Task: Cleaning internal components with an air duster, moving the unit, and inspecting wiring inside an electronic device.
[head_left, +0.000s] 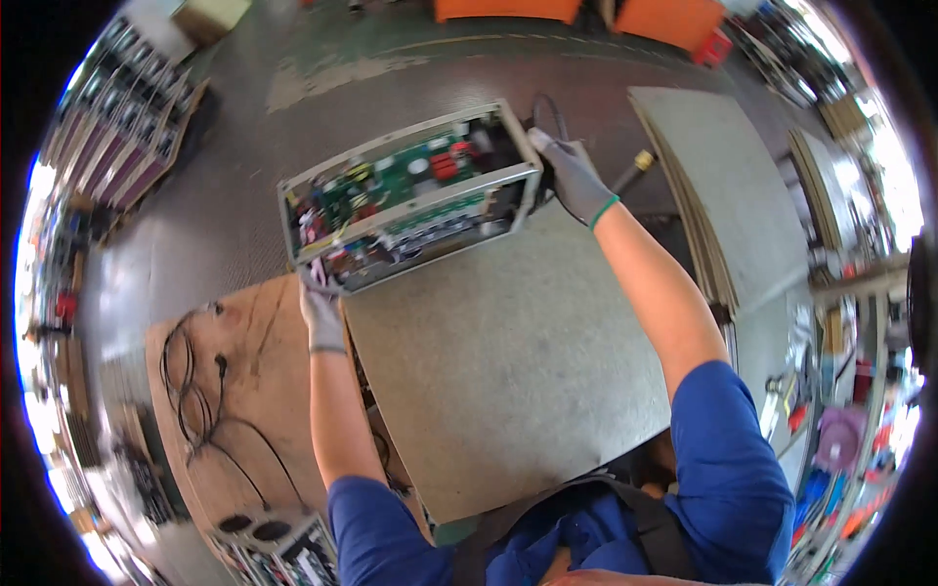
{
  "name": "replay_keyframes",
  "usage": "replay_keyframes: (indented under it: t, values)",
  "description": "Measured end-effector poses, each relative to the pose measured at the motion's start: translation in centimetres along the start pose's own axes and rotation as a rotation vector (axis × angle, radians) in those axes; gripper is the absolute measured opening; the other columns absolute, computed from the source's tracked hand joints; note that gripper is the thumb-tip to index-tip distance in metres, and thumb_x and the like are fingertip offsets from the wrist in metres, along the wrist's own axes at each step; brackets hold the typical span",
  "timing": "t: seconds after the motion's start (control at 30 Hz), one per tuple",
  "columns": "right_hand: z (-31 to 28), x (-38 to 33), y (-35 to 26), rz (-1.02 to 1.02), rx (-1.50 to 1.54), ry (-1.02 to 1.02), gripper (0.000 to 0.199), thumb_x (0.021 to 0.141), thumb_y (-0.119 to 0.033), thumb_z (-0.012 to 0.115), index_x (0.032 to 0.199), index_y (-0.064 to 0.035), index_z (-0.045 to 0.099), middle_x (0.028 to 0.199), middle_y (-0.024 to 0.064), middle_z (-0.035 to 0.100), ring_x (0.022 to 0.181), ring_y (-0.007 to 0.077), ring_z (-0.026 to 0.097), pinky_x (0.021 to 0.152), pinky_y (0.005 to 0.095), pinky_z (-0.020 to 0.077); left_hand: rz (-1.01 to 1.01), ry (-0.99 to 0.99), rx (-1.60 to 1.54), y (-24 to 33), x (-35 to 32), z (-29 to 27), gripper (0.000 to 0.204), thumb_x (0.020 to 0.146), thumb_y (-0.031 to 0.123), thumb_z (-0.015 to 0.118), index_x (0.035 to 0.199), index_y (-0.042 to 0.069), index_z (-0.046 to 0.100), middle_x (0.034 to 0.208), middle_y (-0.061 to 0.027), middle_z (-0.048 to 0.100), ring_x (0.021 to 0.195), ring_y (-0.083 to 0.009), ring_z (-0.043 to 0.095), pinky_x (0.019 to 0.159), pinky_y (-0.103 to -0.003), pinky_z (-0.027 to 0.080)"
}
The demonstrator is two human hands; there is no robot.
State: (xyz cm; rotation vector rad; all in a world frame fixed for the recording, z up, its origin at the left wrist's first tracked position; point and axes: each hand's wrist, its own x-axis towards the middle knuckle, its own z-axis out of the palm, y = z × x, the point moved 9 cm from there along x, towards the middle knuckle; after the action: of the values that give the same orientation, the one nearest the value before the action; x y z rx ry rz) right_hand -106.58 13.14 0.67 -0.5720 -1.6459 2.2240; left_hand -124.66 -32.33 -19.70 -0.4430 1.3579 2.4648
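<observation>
An open metal chassis [420, 211] with a pale frame spans the space between my two gloved hands at the far edge of the grey board [518, 361]. Inside it sit a green circuit board [391, 188], red parts and several wires. My left hand [321, 314] grips its near left corner, with the fingers partly hidden by the frame. At the right end, my right hand [578, 178] holds the chassis near a dark cable loop [551, 112]. Whether the chassis rests on the board or is lifted, I cannot tell.
A brown board [264, 361] on the left carries a coiled black cable [195, 400]. Near it stands another open unit with round fans [272, 530]. Stacked grey panels [733, 186] lie at the right. Racked units [127, 127] stand far left, and orange bins [508, 10] at the back.
</observation>
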Motion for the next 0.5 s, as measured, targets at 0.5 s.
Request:
replay_keyframes:
  t: [0.5]
  values:
    - [-6.5,-18.7,-8.5,-0.272,0.75,0.117,0.011,0.097,-0.018,0.063,0.094,-0.008,0.058,0.081,0.0043,0.061,0.074,0.0179,0.061,0.067,0.0328,0.0507,-0.009,-0.249,0.668,-10.3,-30.8,2.0,0.036,0.099,0.017,0.062,0.13,-0.002,0.057,0.126,-0.0094,0.061,0.114,-0.0196,0.058,0.101,-0.032,0.045]
